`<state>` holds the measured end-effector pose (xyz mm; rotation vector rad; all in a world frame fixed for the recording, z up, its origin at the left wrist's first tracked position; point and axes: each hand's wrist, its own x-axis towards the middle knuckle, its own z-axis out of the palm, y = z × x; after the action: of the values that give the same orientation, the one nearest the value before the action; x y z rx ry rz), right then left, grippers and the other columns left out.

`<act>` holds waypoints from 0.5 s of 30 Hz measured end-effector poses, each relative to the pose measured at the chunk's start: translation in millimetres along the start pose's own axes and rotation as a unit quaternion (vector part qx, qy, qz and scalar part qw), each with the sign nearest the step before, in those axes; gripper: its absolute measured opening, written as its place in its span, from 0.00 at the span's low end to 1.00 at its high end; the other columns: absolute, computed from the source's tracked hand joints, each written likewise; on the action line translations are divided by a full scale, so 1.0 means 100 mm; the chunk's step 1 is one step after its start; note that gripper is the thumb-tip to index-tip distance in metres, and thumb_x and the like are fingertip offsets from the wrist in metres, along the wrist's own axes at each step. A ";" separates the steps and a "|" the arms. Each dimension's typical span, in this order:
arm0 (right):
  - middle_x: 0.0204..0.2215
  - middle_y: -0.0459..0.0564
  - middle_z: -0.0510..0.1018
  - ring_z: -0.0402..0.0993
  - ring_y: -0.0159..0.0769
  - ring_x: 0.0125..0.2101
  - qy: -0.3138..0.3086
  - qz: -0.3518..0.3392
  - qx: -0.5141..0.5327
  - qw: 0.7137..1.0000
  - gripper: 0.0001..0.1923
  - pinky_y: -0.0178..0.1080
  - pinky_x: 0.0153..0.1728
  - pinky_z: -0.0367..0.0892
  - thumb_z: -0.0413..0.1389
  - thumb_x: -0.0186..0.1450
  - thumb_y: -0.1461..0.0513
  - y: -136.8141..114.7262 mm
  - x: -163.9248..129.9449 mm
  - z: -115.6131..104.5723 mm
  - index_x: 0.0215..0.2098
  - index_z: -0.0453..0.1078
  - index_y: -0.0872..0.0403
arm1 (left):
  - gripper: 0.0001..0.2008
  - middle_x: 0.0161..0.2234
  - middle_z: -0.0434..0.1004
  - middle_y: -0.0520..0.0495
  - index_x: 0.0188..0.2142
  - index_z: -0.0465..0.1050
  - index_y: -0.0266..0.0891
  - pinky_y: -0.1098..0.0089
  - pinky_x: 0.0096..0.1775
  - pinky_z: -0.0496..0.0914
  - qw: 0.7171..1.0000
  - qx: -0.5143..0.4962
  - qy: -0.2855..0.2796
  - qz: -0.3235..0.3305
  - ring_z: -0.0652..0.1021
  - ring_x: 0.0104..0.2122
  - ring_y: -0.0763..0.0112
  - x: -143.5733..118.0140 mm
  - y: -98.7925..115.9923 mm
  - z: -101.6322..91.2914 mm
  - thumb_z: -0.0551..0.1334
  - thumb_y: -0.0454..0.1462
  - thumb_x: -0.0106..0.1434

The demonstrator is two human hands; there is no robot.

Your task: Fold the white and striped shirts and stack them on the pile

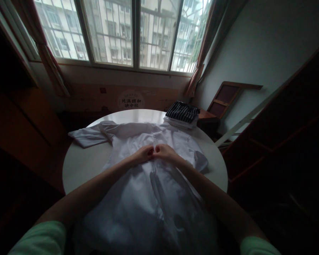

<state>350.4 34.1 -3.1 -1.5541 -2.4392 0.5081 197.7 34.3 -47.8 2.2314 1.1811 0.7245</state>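
Note:
A white button-up shirt (138, 191) lies spread front-up on a round white table (82, 163), its lower part hanging over the near edge toward me. One sleeve (89, 136) stretches out to the left. My left hand (143, 154) and my right hand (166, 153) meet at the middle of the shirt's chest. The fingertips of both pinch the fabric along the button strip, and they touch each other there.
A stack of folded clothes (182, 115), dark striped on top and white beneath, sits at the table's far right edge. A wooden chair (223, 99) stands behind it by the wall. A large window (122, 32) and cardboard boxes (130, 99) lie beyond the table.

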 end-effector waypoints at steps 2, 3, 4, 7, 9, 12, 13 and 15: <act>0.20 0.44 0.68 0.61 0.28 0.23 -0.038 -0.025 -0.003 0.999 0.10 0.30 0.21 0.49 0.54 0.51 0.57 0.02 -0.03 0.07 0.24 0.68 0.57 | 0.04 0.21 0.62 0.57 0.27 0.67 0.34 0.77 0.26 0.58 1.000 -0.023 -0.014 -0.004 0.63 0.23 0.79 -0.01 -0.01 -0.02 0.58 0.30 0.48; 0.20 0.43 0.67 0.60 0.28 0.23 -0.046 -0.032 -0.003 0.998 0.09 0.30 0.21 0.49 0.54 0.50 0.57 0.03 -0.04 0.10 0.23 0.67 0.57 | 0.05 0.21 0.62 0.57 0.28 0.67 0.35 0.77 0.26 0.59 0.999 -0.036 -0.021 -0.006 0.64 0.23 0.78 -0.02 -0.01 -0.04 0.58 0.31 0.49; 0.20 0.43 0.66 0.60 0.28 0.23 -0.045 -0.035 0.000 0.998 0.09 0.30 0.22 0.48 0.54 0.50 0.58 0.05 -0.05 0.12 0.23 0.66 0.57 | 0.05 0.21 0.63 0.56 0.29 0.67 0.35 0.77 0.27 0.59 0.998 -0.047 -0.028 -0.007 0.64 0.23 0.78 -0.03 -0.01 -0.05 0.58 0.31 0.49; 0.19 0.42 0.64 0.60 0.28 0.24 -0.024 -0.030 0.020 0.999 0.08 0.30 0.22 0.48 0.54 0.50 0.59 0.10 -0.05 0.19 0.22 0.64 0.57 | 0.05 0.22 0.65 0.56 0.29 0.68 0.35 0.77 0.27 0.60 0.998 -0.048 -0.031 -0.012 0.65 0.23 0.78 -0.05 0.00 -0.09 0.58 0.31 0.50; 0.20 0.42 0.64 0.60 0.28 0.25 -0.008 -0.029 0.042 0.999 0.07 0.30 0.23 0.48 0.54 0.49 0.60 0.12 -0.04 0.22 0.22 0.64 0.57 | 0.04 0.21 0.64 0.56 0.28 0.68 0.35 0.77 0.27 0.60 0.999 -0.023 -0.018 -0.018 0.65 0.23 0.78 -0.06 0.02 -0.10 0.59 0.31 0.50; 0.20 0.41 0.64 0.60 0.27 0.24 0.014 -0.022 0.082 0.996 0.06 0.30 0.23 0.49 0.53 0.49 0.61 0.14 -0.01 0.26 0.24 0.65 0.57 | 0.03 0.21 0.65 0.55 0.27 0.69 0.35 0.76 0.28 0.61 1.000 0.011 -0.007 -0.023 0.65 0.23 0.77 -0.07 0.05 -0.10 0.59 0.32 0.51; 0.20 0.41 0.64 0.59 0.27 0.24 0.019 -0.017 0.097 0.995 0.07 0.30 0.23 0.49 0.53 0.49 0.60 0.15 0.00 0.27 0.24 0.65 0.57 | 0.03 0.22 0.66 0.55 0.28 0.70 0.35 0.76 0.28 0.61 1.000 0.017 -0.006 -0.025 0.66 0.24 0.77 -0.08 0.05 -0.10 0.59 0.32 0.51; 0.18 0.41 0.62 0.58 0.27 0.23 0.017 -0.008 0.128 0.992 0.08 0.30 0.22 0.48 0.53 0.50 0.59 0.16 0.01 0.26 0.22 0.64 0.58 | 0.04 0.23 0.67 0.54 0.29 0.70 0.35 0.76 0.29 0.61 0.999 0.026 -0.007 -0.028 0.66 0.24 0.77 -0.08 0.06 -0.09 0.60 0.33 0.51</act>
<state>354.3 37.0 -33.3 -1.4236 -2.2563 0.7514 191.2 26.2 -38.7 2.2332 1.2638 0.6630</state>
